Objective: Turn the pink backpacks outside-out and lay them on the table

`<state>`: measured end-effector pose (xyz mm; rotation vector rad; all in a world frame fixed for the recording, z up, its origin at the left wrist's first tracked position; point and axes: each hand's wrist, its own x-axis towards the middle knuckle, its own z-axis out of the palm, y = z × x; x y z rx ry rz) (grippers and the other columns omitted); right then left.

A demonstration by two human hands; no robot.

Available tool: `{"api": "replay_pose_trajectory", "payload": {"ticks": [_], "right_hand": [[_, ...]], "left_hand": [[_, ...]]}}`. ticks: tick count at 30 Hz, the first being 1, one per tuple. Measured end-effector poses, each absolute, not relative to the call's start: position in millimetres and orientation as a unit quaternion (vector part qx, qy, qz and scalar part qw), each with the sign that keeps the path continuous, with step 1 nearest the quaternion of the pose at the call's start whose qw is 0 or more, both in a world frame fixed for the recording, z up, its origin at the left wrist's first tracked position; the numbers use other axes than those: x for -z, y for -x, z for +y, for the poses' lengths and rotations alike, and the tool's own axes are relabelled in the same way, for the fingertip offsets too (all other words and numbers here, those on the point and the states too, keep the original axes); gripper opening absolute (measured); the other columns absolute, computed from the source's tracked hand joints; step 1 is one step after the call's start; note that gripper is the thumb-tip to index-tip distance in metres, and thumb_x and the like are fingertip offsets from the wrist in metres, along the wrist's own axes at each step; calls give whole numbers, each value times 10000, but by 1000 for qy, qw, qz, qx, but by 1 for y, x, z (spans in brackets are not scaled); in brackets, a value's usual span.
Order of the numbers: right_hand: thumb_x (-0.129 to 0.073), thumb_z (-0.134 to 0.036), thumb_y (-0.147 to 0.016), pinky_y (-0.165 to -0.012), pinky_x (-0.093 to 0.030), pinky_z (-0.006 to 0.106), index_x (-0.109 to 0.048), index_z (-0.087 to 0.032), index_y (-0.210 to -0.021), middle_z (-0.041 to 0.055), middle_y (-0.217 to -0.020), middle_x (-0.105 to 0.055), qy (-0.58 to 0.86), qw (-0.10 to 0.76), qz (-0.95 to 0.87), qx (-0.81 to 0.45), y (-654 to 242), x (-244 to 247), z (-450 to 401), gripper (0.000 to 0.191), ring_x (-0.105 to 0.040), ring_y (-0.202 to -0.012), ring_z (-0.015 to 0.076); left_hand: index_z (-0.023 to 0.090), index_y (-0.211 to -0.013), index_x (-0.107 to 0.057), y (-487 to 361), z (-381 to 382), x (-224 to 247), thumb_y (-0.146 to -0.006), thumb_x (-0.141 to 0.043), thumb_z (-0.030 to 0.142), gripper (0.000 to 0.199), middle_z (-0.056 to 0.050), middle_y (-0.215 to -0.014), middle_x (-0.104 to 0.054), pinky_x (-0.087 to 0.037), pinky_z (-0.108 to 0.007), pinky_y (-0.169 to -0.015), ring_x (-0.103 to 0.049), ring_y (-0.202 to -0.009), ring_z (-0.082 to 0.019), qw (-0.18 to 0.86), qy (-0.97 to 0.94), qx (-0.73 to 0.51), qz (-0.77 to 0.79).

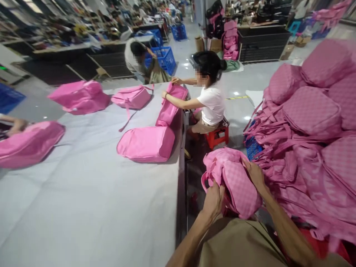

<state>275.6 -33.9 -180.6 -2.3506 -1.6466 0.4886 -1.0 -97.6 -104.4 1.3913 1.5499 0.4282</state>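
Observation:
A pink checked backpack (240, 185) is held between my two hands above my lap, to the right of the table edge. My left hand (213, 200) grips it on its near left side, fingers closed on the fabric. On its upper right edge, my right hand (253, 172) is closed on the bag, with some fingertips hidden behind it. A strap loop hangs out at the bag's left. Closest to it on the table lies a plain pink bag (146, 144) on its side.
A white-covered table (111, 207) fills the left, with several pink bags along its far part. A person in a white shirt (213, 104) sits on a red stool (218, 136), handling a pink bag (172, 104). A tall heap of pink backpacks (311, 111) stands close on my right.

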Motion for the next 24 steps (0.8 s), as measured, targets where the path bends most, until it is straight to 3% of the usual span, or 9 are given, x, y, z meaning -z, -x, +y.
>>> {"api": "replay_pose_trajectory", "payload": {"ticks": [2, 4, 8, 11, 14, 16, 18, 21, 24], "right_hand": [[-247, -732, -1140, -819, -497, 355, -842, -160, -1032, 223, -1030, -831, 785, 128, -582, -169, -272, 168, -26, 832, -783, -960, 314], [-310, -747, -1128, -872, -506, 368, -832, -173, -1046, 218, -1069, -832, 764, 146, -590, -216, -259, 164, -16, 780, -781, -1009, 331], [-296, -586, -1168, -1030, -549, 381, -794, -223, -1308, 155, -1272, -824, 715, 197, -575, -346, -229, 175, -9, 632, -754, -1222, 302], [-146, -617, -1167, -1181, -527, 421, -770, -207, -1366, 135, -1360, -799, 673, 260, -560, -408, -224, 187, -24, 773, -690, -1376, 281], [-389, -772, -1083, -1262, -478, 445, -720, -177, -1432, 152, -1493, -726, 592, 331, -556, -481, -229, 195, -47, 765, -643, -1437, 303], [-691, -772, -923, -1236, -501, 457, -667, -191, -1498, 154, -1566, -675, 576, 342, -553, -496, -231, 202, -61, 818, -652, -1415, 327], [-810, -730, -810, -1154, -550, 479, -665, -205, -1489, 153, -1500, -721, 619, 318, -529, -486, -229, 211, -73, 871, -702, -1330, 357], [-735, -751, -864, -975, -585, 454, -742, -212, -1331, 152, -1231, -830, 706, 254, -505, -427, -223, 228, -87, 713, -775, -1154, 388], [-588, -793, -977, -826, -545, 386, -785, -204, -1100, 180, -1025, -842, 751, 206, -536, -325, -219, 238, -95, 633, -798, -1006, 374]], "left_hand": [[166, -1134, -725, 12, -100, 106, -1055, -511, 384, 315, -175, -1003, -759, -511, -410, -930, -719, -932, -318, 454, -586, -170, 649], [160, -1210, -697, 25, -103, 117, -1067, -448, 397, 373, -162, -1017, -761, -508, -395, -895, -708, -918, -301, 444, -561, -192, 672], [125, -1244, -629, 45, -109, 163, -1021, -427, 354, 379, -203, -1117, -771, -524, -396, -917, -725, -964, -299, 482, -506, -206, 685], [173, -1089, -619, 49, -112, 189, -1009, -438, 375, 283, -176, -995, -767, -534, -404, -880, -710, -887, -293, 485, -505, -197, 686], [181, -1125, -616, 46, -112, 197, -990, -497, 438, 314, -171, -1045, -780, -550, -423, -899, -722, -930, -304, 477, -506, -228, 682], [176, -1184, -625, 40, -114, 198, -963, -576, 489, 386, -169, -1113, -793, -560, -424, -925, -737, -982, -307, 494, -491, -237, 678], [173, -1063, -675, 33, -118, 201, -923, -661, 495, 351, -152, -1034, -802, -565, -404, -887, -741, -938, -302, 522, -472, -213, 677], [199, -703, -645, 18, -125, 205, -890, -704, 392, 275, -85, -726, -721, -537, -368, -752, -680, -733, -259, 558, -464, -165, 668], [209, -615, -604, 9, -128, 203, -849, -695, 251, 255, -13, -609, -611, -500, -337, -717, -601, -670, -211, 568, -471, -163, 655]]}}
